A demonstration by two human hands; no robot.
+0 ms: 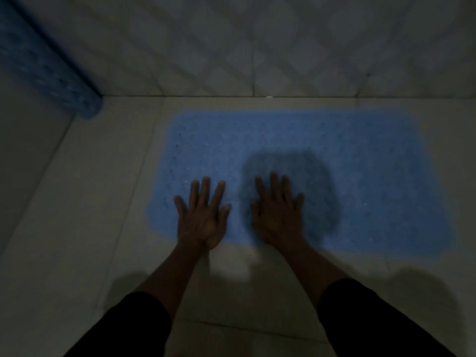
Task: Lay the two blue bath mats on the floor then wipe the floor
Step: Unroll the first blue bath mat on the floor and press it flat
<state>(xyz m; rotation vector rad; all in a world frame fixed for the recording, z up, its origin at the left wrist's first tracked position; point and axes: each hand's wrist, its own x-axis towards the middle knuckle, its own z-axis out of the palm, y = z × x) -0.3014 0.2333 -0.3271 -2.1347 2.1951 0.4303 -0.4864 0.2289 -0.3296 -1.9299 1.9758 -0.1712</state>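
Blue bath mat (296, 150) is lying flat on the pale tiled floor (85, 202), its far edge running just short of the tiled wall (257, 47) and its near edge sitting under the wrists. Both hands are resting palm-down on its near left part with fingers straight and spread, gripping nothing: the left hand (203, 217) near the mat's left edge, the right hand (277, 215) just beside it, casting a dark shadow on the mat. A second, rolled blue mat (38, 70) is leaning in the far left corner, well apart from the flat one. Bare floor is showing to the left, right and near side of the flat mat. Black sleeves (373, 318) are covering the upper forearms. No writing is readable in the dim, blurred picture.
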